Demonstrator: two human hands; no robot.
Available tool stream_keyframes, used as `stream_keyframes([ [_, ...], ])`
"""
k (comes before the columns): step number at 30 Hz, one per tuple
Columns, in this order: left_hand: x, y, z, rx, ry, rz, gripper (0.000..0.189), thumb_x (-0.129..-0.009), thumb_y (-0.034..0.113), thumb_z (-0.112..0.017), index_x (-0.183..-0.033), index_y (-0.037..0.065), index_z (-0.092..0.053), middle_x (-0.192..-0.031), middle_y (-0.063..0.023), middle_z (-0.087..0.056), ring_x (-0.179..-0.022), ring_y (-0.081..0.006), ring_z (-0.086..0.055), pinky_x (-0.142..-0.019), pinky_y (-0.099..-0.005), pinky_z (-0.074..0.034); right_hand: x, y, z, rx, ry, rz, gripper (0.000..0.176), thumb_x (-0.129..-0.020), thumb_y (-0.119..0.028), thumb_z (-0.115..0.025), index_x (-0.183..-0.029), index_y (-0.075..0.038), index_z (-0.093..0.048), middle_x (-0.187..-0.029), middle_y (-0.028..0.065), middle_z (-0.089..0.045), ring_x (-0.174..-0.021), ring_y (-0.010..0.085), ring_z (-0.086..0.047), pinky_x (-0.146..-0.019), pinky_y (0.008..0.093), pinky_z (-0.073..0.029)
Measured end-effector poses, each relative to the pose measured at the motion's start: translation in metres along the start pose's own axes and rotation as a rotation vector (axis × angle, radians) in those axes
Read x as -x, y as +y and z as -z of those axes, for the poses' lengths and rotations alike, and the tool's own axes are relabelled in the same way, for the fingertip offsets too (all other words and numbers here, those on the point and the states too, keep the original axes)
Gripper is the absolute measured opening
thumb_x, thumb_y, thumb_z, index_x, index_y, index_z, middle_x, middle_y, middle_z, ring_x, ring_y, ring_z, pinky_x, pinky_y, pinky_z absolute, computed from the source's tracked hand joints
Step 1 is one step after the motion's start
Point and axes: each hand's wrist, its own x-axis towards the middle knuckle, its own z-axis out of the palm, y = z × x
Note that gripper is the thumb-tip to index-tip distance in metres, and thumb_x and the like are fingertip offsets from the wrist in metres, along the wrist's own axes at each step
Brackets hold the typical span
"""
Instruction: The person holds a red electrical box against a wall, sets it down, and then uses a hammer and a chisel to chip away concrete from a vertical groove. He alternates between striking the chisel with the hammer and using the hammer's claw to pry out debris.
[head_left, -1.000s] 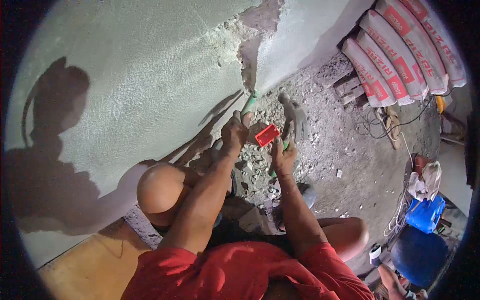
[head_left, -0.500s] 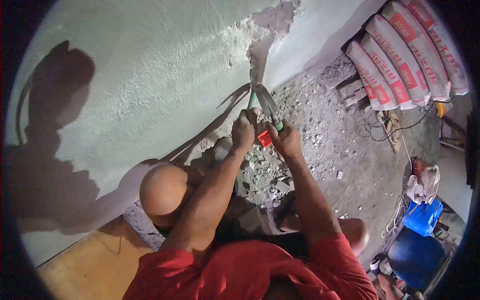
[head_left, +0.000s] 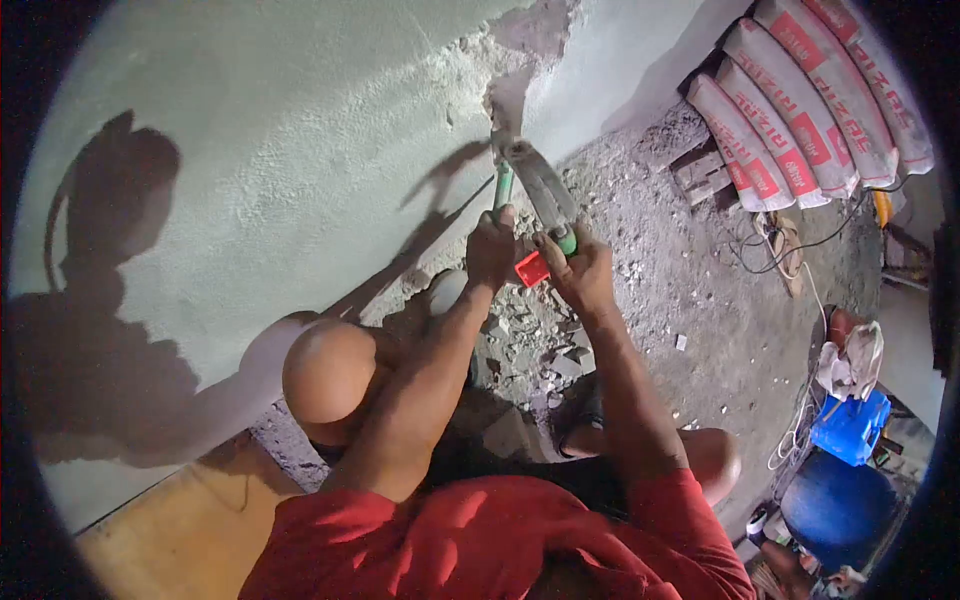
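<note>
A brightly lit pale wall [head_left: 290, 170] meets a grey, apparently concrete floor [head_left: 715, 365].

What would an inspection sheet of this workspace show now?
Surface: floor strewn with rubble; wall broken away at the corner.
Job's things: green rod and gray tool near the break; red box beside the right hand, holder unclear.
Clutter: sandals, blue jug.
Hands: left hand grips the green rod; right hand grips the gray tool's green handle.
Cables: black cable and white cable, right side.
Surroundings: stacked bags, upper right.
</note>
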Motion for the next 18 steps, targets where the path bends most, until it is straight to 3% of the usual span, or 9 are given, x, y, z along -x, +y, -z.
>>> stream_keyframes([
  [1, 0.002, -0.014, -0.004, -0.038, 0.006, -0.232, 0.045, -0.098, 0.044, -0.049, -0.096, 0.000, -0.060, -0.085, -0.0302, -0.065, -0.081, -0.0474, -0.064, -0.066, -0.0524, -0.049, 0.008, -0.010, 0.000, -0.085, 0.036, 0.112, 0.040, -0.080, -0.034, -0.076, -0.092, 0.001, -0.062, -0.070, 0.0194, -0.064, -0.063, 0.0237, -0.063, -0.061, 0.0366, -0.050],
  [4, -0.010, -0.035, -0.017, -0.015, -0.085, -0.290, 0.044, -0.098, 0.042, -0.050, -0.096, -0.001, -0.060, -0.085, -0.0291, -0.066, -0.080, -0.0461, -0.065, -0.066, -0.0519, -0.050, 0.005, -0.020, 0.007, 0.003, 0.073, 0.298, 0.041, -0.080, -0.036, -0.076, -0.094, 0.000, -0.063, -0.073, 0.0201, -0.065, -0.066, 0.0282, -0.066, -0.064, 0.0377, -0.052],
  [6, 0.002, 0.000, -0.007, -0.017, 0.075, -0.130, 0.043, -0.098, 0.040, -0.050, -0.095, -0.001, -0.060, -0.082, -0.0288, -0.066, -0.080, -0.0458, -0.066, -0.065, -0.0528, -0.051, -0.016, 0.023, -0.001, 0.349, 0.020, 0.093, 0.046, -0.081, -0.043, -0.073, -0.095, 0.000, -0.063, -0.077, 0.0221, -0.066, -0.072, 0.0369, -0.068, -0.067, 0.0422, -0.053],
  [8, -0.024, -0.093, -0.058, -0.307, -0.106, 0.064, 0.044, -0.097, 0.041, -0.047, -0.095, 0.000, -0.061, -0.085, -0.0258, -0.068, -0.084, -0.0486, -0.065, -0.073, -0.0535, -0.052, -0.019, 0.012, 0.009, 0.579, -0.104, -0.153, 0.053, -0.082, -0.051, -0.069, -0.093, 0.000, -0.063, -0.081, 0.0239, -0.067, -0.078, 0.0431, -0.066, -0.068, 0.0467, -0.053],
  [10, -0.007, -0.112, -0.047, -0.389, 0.072, 0.012, 0.045, -0.097, 0.045, -0.046, -0.097, 0.003, -0.061, -0.083, -0.0246, -0.068, -0.082, -0.0469, -0.065, -0.073, -0.0527, -0.052, -0.015, 0.042, 0.007, 0.703, -0.110, -0.219, 0.055, -0.087, -0.055, -0.063, -0.092, 0.000, -0.067, -0.085, 0.0277, -0.067, -0.086, 0.0470, -0.064, -0.075, 0.0496, -0.052],
  [11, -0.016, -0.101, -0.039, -0.382, 0.080, 0.019, 0.045, -0.097, 0.045, -0.046, -0.097, 0.003, -0.061, -0.083, -0.0246, -0.068, -0.082, -0.0469, -0.065, -0.073, -0.0527, -0.052, 0.002, 0.042, 0.009, 0.631, -0.074, -0.145, 0.050, -0.089, -0.049, -0.064, -0.091, 0.002, -0.065, -0.076, 0.0207, -0.067, -0.074, 0.0342, -0.068, -0.068, 0.0432, -0.052],
  [12, -0.006, -0.097, -0.032, -0.377, 0.025, 0.009, 0.044, -0.097, 0.046, -0.046, -0.097, 0.005, -0.061, -0.081, -0.0242, -0.068, -0.081, -0.0454, -0.066, -0.072, -0.0533, -0.052, 0.011, 0.051, 0.006, 0.639, -0.098, -0.174, 0.050, -0.089, -0.049, -0.064, -0.091, 0.002, -0.065, -0.076, 0.0207, -0.067, -0.074, 0.0342, -0.068, -0.068, 0.0432, -0.052],
  [14, 0.018, -0.091, -0.027, -0.369, -0.054, -0.015, 0.043, -0.096, 0.047, -0.046, -0.097, 0.006, -0.060, -0.080, -0.0238, -0.068, -0.080, -0.0439, -0.067, -0.071, -0.0538, -0.052, 0.021, 0.053, 0.009, 0.034, 0.024, -0.141, 0.045, -0.091, -0.042, -0.064, -0.089, 0.003, -0.063, -0.070, 0.0100, -0.064, -0.066, 0.0152, -0.059, -0.062, 0.0351, -0.048],
  [18, 0.032, -0.050, -0.012, -0.503, -0.041, -0.004, 0.036, -0.096, 0.045, -0.049, -0.091, 0.010, -0.056, -0.077, -0.0195, -0.068, -0.079, -0.0357, -0.069, -0.060, -0.0465, -0.054, 0.012, 0.043, 0.013, 0.060, 0.125, -0.226, 0.044, -0.088, -0.040, -0.067, -0.094, 0.004, -0.063, -0.067, 0.0127, -0.064, -0.061, 0.0152, -0.058, -0.059, 0.0351, -0.048],
])
